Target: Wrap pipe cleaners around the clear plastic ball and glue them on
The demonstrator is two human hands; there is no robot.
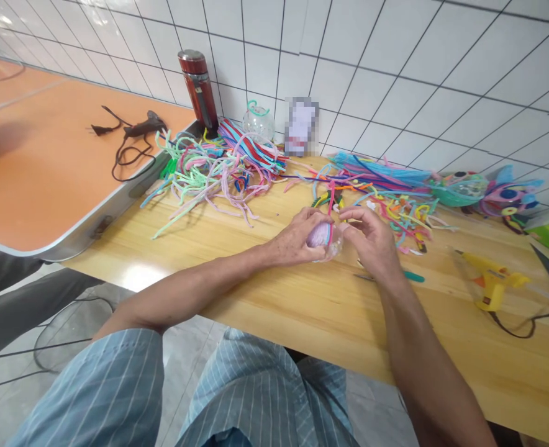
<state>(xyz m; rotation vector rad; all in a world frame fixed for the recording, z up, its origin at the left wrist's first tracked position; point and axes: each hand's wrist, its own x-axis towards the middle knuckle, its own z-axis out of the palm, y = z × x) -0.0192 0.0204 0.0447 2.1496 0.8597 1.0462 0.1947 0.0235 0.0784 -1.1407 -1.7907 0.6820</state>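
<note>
My left hand is closed round a small clear plastic ball that has lilac fuzzy wire coiled on it. My right hand is curled against the ball's right side, its fingertips pinching a pink pipe cleaner that runs up from the ball. Both hands rest low over the wooden table, near its middle. What lies under the right palm is hidden.
Piles of coloured pipe cleaners spread across the far half of the table. A yellow glue gun lies at the right, a green-handled tool by my right wrist. A red flask and a black glue gun are at the back left.
</note>
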